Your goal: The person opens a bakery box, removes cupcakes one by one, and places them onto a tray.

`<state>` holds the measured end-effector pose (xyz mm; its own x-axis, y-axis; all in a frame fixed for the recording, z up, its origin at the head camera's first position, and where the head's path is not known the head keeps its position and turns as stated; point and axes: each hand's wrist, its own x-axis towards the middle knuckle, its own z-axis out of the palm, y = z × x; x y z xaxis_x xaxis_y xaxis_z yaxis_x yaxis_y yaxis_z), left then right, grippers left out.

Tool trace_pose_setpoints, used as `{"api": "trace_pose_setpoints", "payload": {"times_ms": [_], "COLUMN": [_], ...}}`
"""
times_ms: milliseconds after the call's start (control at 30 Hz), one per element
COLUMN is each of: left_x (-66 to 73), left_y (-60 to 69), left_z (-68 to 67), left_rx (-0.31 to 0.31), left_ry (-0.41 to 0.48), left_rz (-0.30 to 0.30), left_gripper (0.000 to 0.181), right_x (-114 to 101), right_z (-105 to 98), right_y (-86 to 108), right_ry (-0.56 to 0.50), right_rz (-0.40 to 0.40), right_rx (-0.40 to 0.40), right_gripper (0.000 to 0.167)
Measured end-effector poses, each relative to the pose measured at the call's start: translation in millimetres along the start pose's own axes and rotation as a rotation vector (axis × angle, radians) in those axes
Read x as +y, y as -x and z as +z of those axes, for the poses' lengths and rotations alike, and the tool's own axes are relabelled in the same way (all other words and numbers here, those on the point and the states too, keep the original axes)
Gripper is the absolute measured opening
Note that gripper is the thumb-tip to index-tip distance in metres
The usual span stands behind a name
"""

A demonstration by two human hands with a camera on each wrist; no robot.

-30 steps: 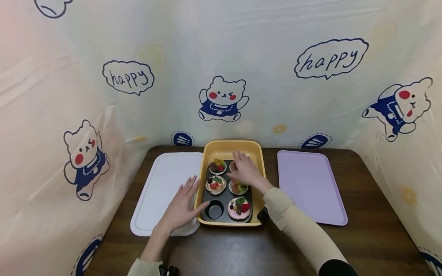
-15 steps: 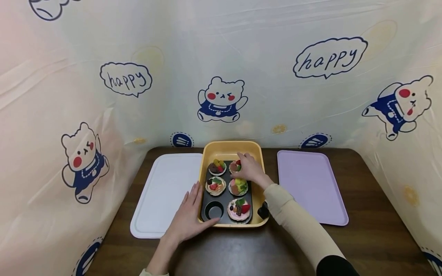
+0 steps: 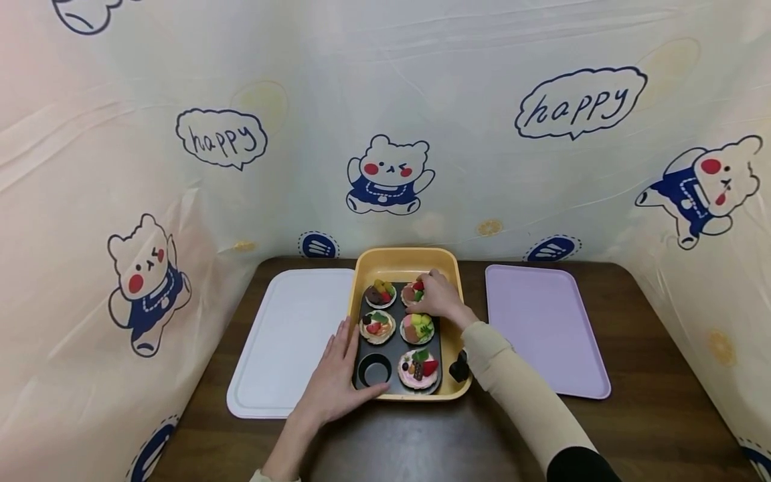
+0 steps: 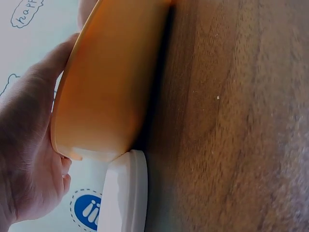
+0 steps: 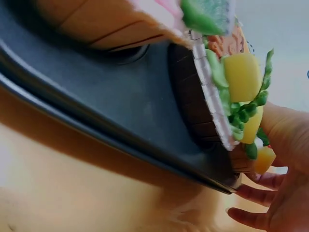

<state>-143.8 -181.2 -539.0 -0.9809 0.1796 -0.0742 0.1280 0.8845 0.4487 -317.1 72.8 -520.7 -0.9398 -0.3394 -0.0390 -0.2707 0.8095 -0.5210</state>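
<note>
The fingers and thumb of the right hand (image 3: pixel 438 298) bend about the far right tart (image 3: pixel 412 293), pinching its sides and partly covering it, inside the yellow bin (image 3: pixel 406 258); the firmness of the grip cannot be told. The left hand (image 3: pixel 333 385) lies with fingers nearly straight along the bin's left wall, its thumb spread across the near left corner.

Within the bin rests a dark muffin pan (image 3: pixel 391 351) of six cups. Four further tarts sit in it: the far left tart (image 3: pixel 380 293), topped in brown, yellow and red; the middle left tart (image 3: pixel 377 327); the middle right tart (image 3: pixel 417 329), just nearer than the right thumb; and the near right tart (image 3: pixel 418 369). The near left cup (image 3: pixel 374 370) shows its dark interior.

A pale sleeve (image 3: pixel 530 402) with a black band (image 3: pixel 581 465) reaches over the bin's right wall from the near side. Left of the bin, and close against it, lies a white tray (image 3: pixel 289 341); right of it and apart, a lilac tray (image 3: pixel 545 328). All rest on a brown table (image 3: pixel 421 442). Beyond the bin hangs a printed backdrop (image 3: pixel 301 87) with bears and "happy" bubbles.
</note>
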Motion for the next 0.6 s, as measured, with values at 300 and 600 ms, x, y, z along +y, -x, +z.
{"api": "trace_pose_setpoints", "payload": {"times_ms": [300, 600], "left_x": [-1.7, -1.8], "left_y": [-0.2, -1.4], "left_z": [3.2, 2.4], "left_rx": [0.02, 0.001], "left_ry": [0.003, -0.001], "left_rz": [0.001, -0.004], "left_gripper": [0.134, 0.137], "right_x": [-0.5, -3.0], "right_z": [5.9, 1.9], "right_y": [0.3, 0.9], "right_ry": [-0.019, 0.07], "right_rz": [0.058, 0.017], "right_rx": [0.015, 0.041], "right_gripper": [0.081, 0.051]}}
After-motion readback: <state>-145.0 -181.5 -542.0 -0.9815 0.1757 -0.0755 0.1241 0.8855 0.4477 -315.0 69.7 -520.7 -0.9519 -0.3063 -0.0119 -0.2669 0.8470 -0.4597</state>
